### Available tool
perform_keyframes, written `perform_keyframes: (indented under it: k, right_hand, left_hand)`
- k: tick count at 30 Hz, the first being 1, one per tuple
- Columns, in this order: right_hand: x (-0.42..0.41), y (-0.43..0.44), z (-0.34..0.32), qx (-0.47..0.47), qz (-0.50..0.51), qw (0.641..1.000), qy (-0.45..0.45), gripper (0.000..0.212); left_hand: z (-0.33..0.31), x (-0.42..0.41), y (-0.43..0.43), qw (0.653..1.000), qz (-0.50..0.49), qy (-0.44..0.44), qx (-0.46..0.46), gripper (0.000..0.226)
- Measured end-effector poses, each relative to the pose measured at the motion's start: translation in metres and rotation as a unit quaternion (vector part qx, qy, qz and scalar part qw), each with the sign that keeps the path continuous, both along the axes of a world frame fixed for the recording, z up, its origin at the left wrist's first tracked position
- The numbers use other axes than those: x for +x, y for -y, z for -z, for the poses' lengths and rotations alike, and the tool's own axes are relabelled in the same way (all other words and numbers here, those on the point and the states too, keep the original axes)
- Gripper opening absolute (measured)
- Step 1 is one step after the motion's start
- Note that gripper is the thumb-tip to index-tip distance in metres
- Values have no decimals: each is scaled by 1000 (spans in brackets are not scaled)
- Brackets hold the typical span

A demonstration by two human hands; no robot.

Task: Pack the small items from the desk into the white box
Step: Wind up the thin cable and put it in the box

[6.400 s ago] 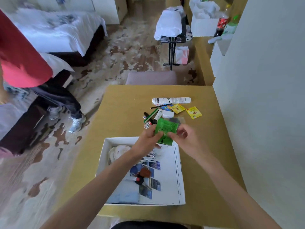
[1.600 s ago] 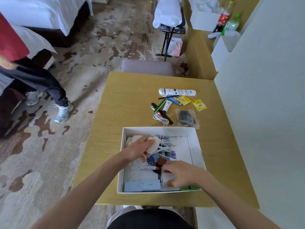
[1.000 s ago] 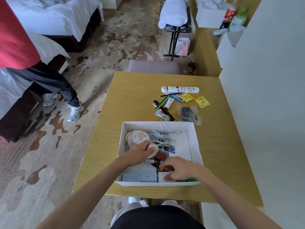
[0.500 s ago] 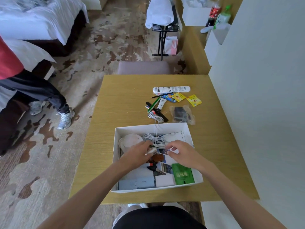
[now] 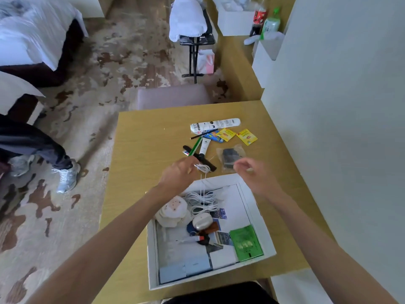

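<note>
left hand (image 5: 177, 175) pinches white cable (image 5: 203, 168) above white box (image 5: 151, 260); right hand (image 5: 256, 175) hovers beside, blurred

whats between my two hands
Head view: the white cord bundle pinched by the left hand, a black stick, then a clear bag near the right hand.

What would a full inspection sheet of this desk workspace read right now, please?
Surface: desk, white box at its near edge.
Job's things: box holds a green packet and round pads; remote, two yellow sachets, tube, green pen and clear bag lie on the desk beyond it.
Clutter: nothing seen.
Hands: left hand pinches the white cable by the box's far rim; right hand hovers over the clear bag, fingers curled, hold unclear.
Cables: the white cable's coil lies in the box, a strand rising to the left hand.
Surroundings: chair behind the desk, bed and another person's shoe at left, wall at right.
</note>
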State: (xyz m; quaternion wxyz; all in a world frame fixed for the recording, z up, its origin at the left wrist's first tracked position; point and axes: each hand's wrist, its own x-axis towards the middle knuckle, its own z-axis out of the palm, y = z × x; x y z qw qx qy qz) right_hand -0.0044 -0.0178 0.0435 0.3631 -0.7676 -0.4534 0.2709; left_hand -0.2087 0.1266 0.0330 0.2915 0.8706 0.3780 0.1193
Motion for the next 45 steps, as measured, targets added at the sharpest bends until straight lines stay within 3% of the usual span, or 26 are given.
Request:
perform_keyframes:
  k: [4,7,12,16,22,25,28,32,34,37,40,45]
  right_hand:
    - [15,-19,11,-31,-29,999,1,26]
    - [27,-42,24,-61,-69,996,-5,24]
    - [52,-74,51,-90,-110,990,4,23]
    - [69,-88,70,-111,-119,987,1,21]
    - [77,-107,83,-138,-131,982,18,20]
    - [71,-120,84,-135,-134,981,37,22]
    - [60,-131,85,-128,-141,981,36,20]
    - [40,-148,85,-115,-154,980,45,21]
    - [31,-159,86,-119,-142,981,54,22]
    - [20,-180,90,-157,-104,980,67,27]
    - [12,-207,94,-227,-83,961,135,45]
    - [5,-234,107,-323,-36,932,164,80]
  left_hand:
    - [13,31,-27,992,24,-121,3,30]
    - [31,52,-45,960,101,-253,61,46]
    - [70,77,-63,906,216,-334,143,53]
    - [88,80,-66,877,263,-342,212,38]
    - [90,86,-72,867,281,-339,235,36]
    - [87,79,-73,877,272,-315,241,30]
    - [87,66,-68,904,245,-209,281,22]
    - [77,42,-61,988,114,-33,96,20]
    - [67,30,-61,998,25,41,-33,15]
    - [50,13,-66,957,-107,132,-233,12]
    - [36,-7,-68,908,-203,203,-305,9]
    - [23,-38,-61,809,-249,333,-416,15]
